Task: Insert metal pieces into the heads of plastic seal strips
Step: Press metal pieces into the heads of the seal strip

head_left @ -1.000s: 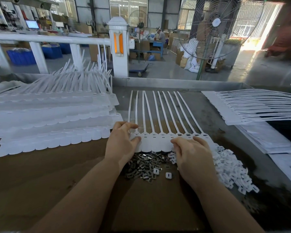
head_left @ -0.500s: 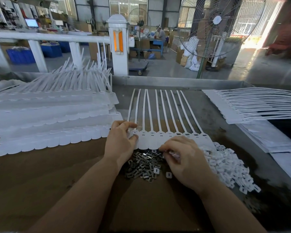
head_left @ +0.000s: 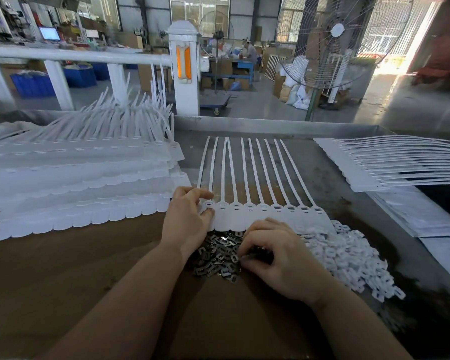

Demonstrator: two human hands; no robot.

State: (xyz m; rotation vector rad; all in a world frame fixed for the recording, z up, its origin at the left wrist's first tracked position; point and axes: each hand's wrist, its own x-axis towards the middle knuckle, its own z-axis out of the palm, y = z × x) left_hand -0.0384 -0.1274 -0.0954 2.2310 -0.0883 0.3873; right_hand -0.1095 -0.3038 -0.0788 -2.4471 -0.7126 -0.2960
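Observation:
A joined row of white plastic seal strips (head_left: pixel 257 183) lies flat in front of me, heads toward me and tails pointing away. My left hand (head_left: pixel 186 219) pinches the leftmost head of that row between thumb and fingers. Just below the heads lies a pile of small metal pieces (head_left: pixel 217 255). My right hand (head_left: pixel 273 250) rests curled on top of that pile, fingertips down among the pieces; whether it holds one is hidden.
Stacked sheets of seal strips (head_left: pixel 76 183) fill the left of the table. More strips (head_left: pixel 400 162) lie at the right. A heap of small white plastic caps (head_left: pixel 348 258) sits right of my right hand. A metal rim (head_left: pixel 270 126) bounds the far edge.
My right hand has pulled back from the strip heads down onto the metal pile and curled its fingers. My left hand stays on the leftmost head.

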